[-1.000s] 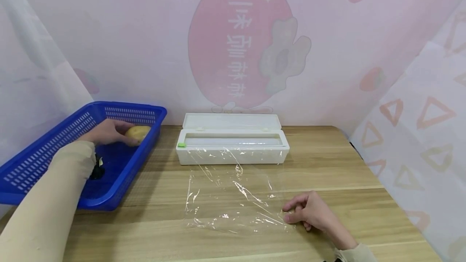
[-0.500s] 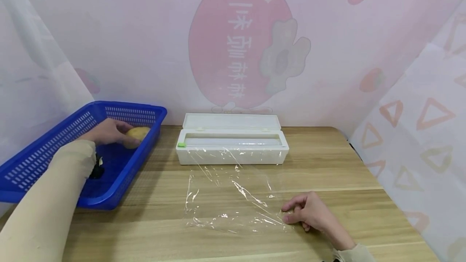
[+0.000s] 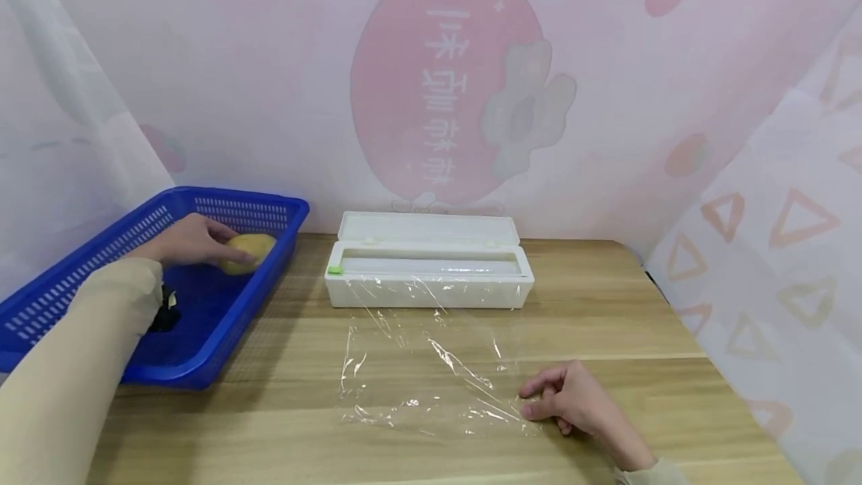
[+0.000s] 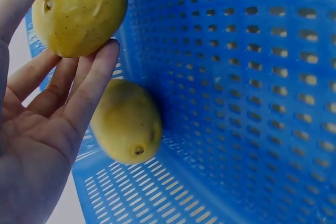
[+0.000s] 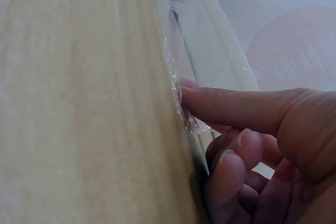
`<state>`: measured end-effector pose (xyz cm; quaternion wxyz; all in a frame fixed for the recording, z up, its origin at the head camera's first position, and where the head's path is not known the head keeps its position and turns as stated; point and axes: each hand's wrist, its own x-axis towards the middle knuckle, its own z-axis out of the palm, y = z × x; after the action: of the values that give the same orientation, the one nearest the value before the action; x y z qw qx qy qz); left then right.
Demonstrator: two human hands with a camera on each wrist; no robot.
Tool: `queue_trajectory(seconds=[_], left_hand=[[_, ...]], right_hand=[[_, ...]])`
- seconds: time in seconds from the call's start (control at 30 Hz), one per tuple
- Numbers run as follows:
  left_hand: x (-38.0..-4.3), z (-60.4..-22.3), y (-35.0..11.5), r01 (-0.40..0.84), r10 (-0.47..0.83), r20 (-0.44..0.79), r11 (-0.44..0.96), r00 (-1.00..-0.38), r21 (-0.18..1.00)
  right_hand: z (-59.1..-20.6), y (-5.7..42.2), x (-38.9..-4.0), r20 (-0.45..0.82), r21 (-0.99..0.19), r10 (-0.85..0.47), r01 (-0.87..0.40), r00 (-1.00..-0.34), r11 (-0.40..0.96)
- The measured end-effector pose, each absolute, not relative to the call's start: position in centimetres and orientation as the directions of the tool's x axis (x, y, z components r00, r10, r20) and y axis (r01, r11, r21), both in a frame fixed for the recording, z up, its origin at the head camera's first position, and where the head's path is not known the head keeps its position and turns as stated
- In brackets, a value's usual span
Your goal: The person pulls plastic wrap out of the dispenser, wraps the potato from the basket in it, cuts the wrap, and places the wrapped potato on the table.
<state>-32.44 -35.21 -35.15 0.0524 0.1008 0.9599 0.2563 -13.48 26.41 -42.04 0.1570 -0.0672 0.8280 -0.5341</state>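
Your left hand's grip: yellow fruit held by fingertips, so cup it deeper, clear basket wall. Right hand pinches film corner, go gentle, no wrinkles.

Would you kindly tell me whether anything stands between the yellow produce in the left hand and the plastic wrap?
Yes: the right wall of the blue basket stands between the yellow produce and the plastic wrap; beyond it, nothing visible is in the way.
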Motion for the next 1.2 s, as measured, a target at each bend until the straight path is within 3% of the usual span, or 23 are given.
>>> queue_trajectory(seconds=[0.63,0.87,1.2], left_hand=[[-28.1,-27.6,-33.3,0.165,0.173,0.047,0.765,-0.984,0.623],[-26.2,-25.3,-28.6,0.215,0.184,0.116,0.744,-0.976,0.633],[-23.9,-23.9,-20.0,0.377,0.353,0.19,0.598,-0.916,0.707]], right_hand=[[-41.9,26.8,-13.6,-0.169,-0.907,-0.274,0.041,-0.947,0.419],[-41.8,27.1,-13.9,-0.164,-0.906,-0.277,0.034,-0.947,0.421],[-42.0,27.1,-14.0,-0.162,-0.896,-0.287,0.019,-0.944,0.443]])
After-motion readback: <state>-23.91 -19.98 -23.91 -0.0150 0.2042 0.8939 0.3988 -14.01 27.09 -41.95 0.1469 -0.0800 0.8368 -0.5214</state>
